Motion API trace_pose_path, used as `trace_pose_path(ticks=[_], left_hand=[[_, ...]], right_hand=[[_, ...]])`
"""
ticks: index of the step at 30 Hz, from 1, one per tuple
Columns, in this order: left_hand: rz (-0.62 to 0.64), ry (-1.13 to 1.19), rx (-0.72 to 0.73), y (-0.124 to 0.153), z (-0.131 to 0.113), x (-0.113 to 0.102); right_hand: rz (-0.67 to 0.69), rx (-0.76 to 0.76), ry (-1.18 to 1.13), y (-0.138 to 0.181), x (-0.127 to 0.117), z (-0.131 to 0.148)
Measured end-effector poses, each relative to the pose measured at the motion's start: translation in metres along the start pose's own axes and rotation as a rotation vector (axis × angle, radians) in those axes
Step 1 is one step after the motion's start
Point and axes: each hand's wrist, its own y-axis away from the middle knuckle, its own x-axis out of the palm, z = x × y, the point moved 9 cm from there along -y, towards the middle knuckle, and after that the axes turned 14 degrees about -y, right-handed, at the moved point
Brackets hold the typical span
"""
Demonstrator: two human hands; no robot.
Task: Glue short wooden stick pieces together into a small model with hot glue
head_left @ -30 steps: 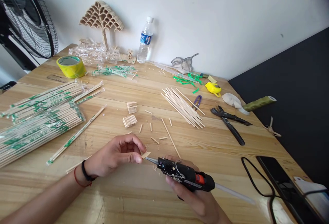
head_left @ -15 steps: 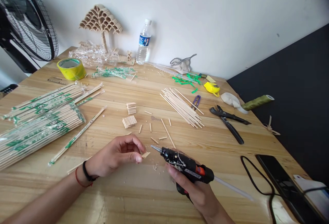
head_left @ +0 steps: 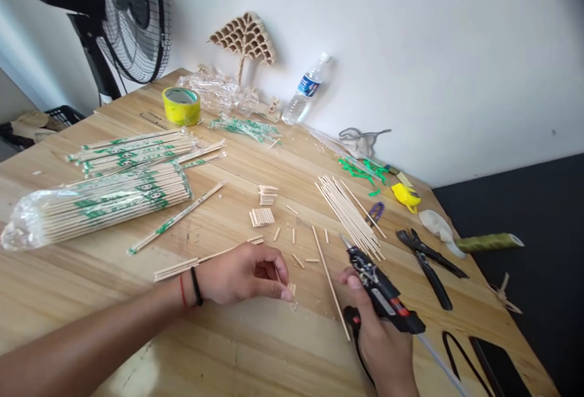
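My left hand point(head_left: 246, 274) rests on the wooden table point(head_left: 255, 348), its fingers pinched on a small wooden piece point(head_left: 292, 289) held against the tabletop. My right hand point(head_left: 381, 339) grips a black hot glue gun point(head_left: 381, 290) with a red trigger. The gun's nozzle is raised and points up and away from the wooden piece, with a gap between them. A single long bamboo stick point(head_left: 329, 280) lies on the table between my two hands.
Short cut stick bits point(head_left: 262, 216) lie beyond my left hand. Wrapped chopstick bundles point(head_left: 98, 202) sit left, bare sticks point(head_left: 349, 214) right, pliers point(head_left: 429, 263) far right. Yellow tape point(head_left: 181, 106), a bottle point(head_left: 305, 89), a stick tree model point(head_left: 244, 38) and a fan point(head_left: 132, 14) stand at the back.
The glue gun has pulled back from the wooden piece to the right and tilted its nozzle upward. My left hand lowered the piece to the table. The camera view swung left.
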Motion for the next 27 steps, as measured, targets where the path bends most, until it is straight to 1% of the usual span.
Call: trace_pose_path(ticks=[1, 2, 3, 4, 5, 6, 7, 9, 10, 12, 15, 18, 21, 24, 27], left_hand=[[-0.006, -0.026, -0.002, 0.000, 0.001, 0.000], [-0.009, -0.055, -0.005, 0.000, 0.002, 0.000], [-0.012, -0.085, -0.003, 0.000, 0.001, 0.000], [-0.016, -0.120, 0.002, 0.000, 0.001, 0.000], [-0.018, -0.159, 0.011, 0.001, -0.001, 0.000], [-0.020, -0.204, 0.022, 0.001, -0.002, 0.000], [-0.021, -0.254, 0.034, 0.002, -0.004, 0.001], [-0.014, -0.344, 0.060, 0.003, -0.006, 0.002], [-0.011, -0.376, 0.070, 0.004, -0.007, 0.002], [-0.011, -0.404, 0.082, 0.004, -0.008, 0.003], [-0.020, -0.415, 0.078, 0.004, -0.007, 0.002], [-0.018, -0.426, 0.078, 0.004, -0.008, 0.003], [-0.020, -0.423, 0.071, 0.004, -0.007, 0.002], [-0.015, -0.383, 0.046, 0.004, -0.004, 0.001], [-0.023, -0.362, 0.050, 0.004, -0.004, 0.000]], right_hand=[[-0.065, 0.011, 0.052, -0.004, -0.006, 0.002], [-0.080, 0.020, 0.099, -0.008, -0.006, 0.006], [-0.076, 0.020, 0.133, -0.013, -0.003, 0.012], [-0.032, 0.000, 0.153, -0.018, 0.006, 0.019], [0.018, 0.000, 0.148, -0.024, 0.018, 0.025], [0.016, -0.039, 0.113, -0.031, 0.028, 0.035], [0.046, -0.083, 0.088, -0.039, 0.042, 0.045], [0.235, -0.142, 0.103, -0.054, 0.085, 0.059], [0.285, -0.178, 0.110, -0.062, 0.103, 0.066], [0.335, -0.206, 0.160, -0.077, 0.132, 0.074], [0.291, -0.248, 0.328, -0.096, 0.159, 0.081], [0.274, -0.249, 0.377, -0.106, 0.174, 0.082], [0.282, -0.214, 0.368, -0.112, 0.182, 0.077], [0.276, -0.181, 0.321, -0.116, 0.182, 0.073], [0.275, -0.154, 0.217, -0.118, 0.177, 0.070]])
